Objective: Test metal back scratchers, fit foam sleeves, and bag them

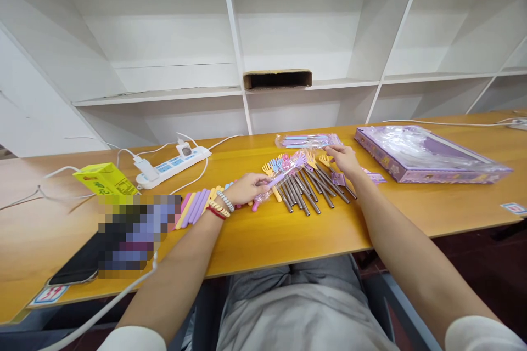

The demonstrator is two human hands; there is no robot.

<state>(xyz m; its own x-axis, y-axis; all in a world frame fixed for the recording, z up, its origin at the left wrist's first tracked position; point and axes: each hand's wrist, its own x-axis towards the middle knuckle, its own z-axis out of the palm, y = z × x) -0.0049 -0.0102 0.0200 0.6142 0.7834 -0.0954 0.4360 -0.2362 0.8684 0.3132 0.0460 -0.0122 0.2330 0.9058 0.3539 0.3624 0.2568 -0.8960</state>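
Observation:
My left hand (249,188), with bracelets at its wrist, is closed on a purple back scratcher (284,174) in clear plastic wrap. Under and beside it lie several metal rods with small hand-shaped heads (315,189) in orange, blue and pink. My right hand (343,158) reaches over the right side of this pile, its fingertips near a clear bag of blue and purple pieces (307,141); whether it touches the bag is unclear. Coloured handles (195,207) in yellow, purple and pink lie in a row, partly behind my left wrist.
A purple box with crumpled plastic (432,156) lies at the right. On the left are a power strip (175,167), a yellow carton (107,181), cables and a dark phone (78,255). White shelves hold a cardboard box (278,79).

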